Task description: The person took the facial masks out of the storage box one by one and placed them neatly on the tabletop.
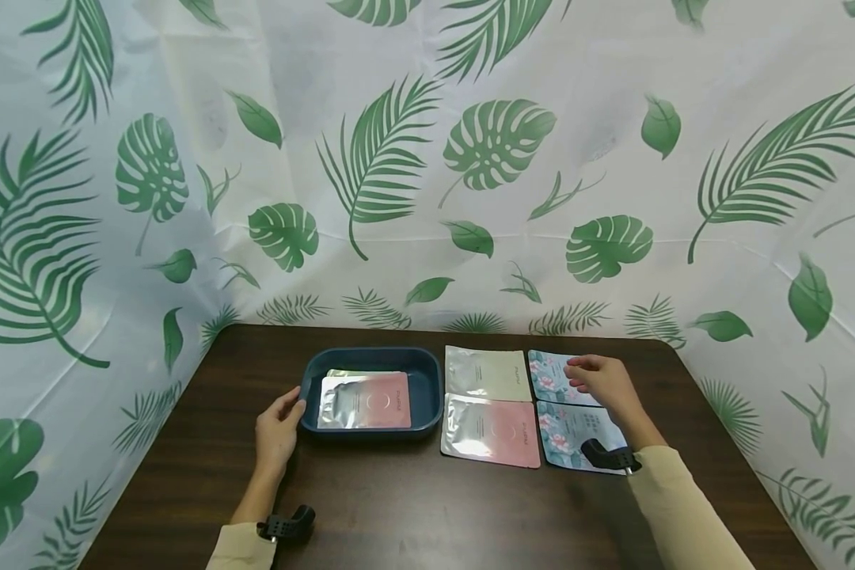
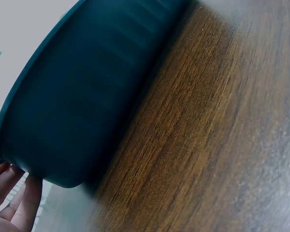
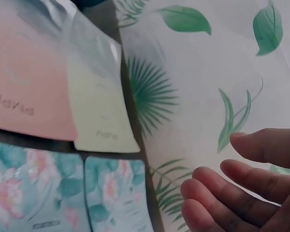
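Note:
My left hand (image 1: pixel 275 434) holds the left end of a dark blue tray (image 1: pixel 427 431), its fingertips at the rim. In the left wrist view, the thumb and fingers meet the tray's outer wall (image 2: pixel 72 96) near a corner. Inside the tray, a pink and silver sheet-mask packet (image 1: pixel 381 402) lies over a pale green one (image 1: pixel 356 373), mostly hidden. My right hand (image 1: pixel 602 385) hovers over the upper blue floral packet (image 1: pixel 550 378) with bent fingers. Between its thumb and fingers there is nothing in the right wrist view.
Right of the tray, a pale yellow-green packet (image 1: pixel 488 374) lies above a pink one (image 1: pixel 492 430). A second blue floral packet (image 1: pixel 577 431) lies below the first, partly under the right wrist. All rest on a dark wooden table (image 1: pixel 427 507), backed by a leaf-print sheet (image 1: pixel 399 261).

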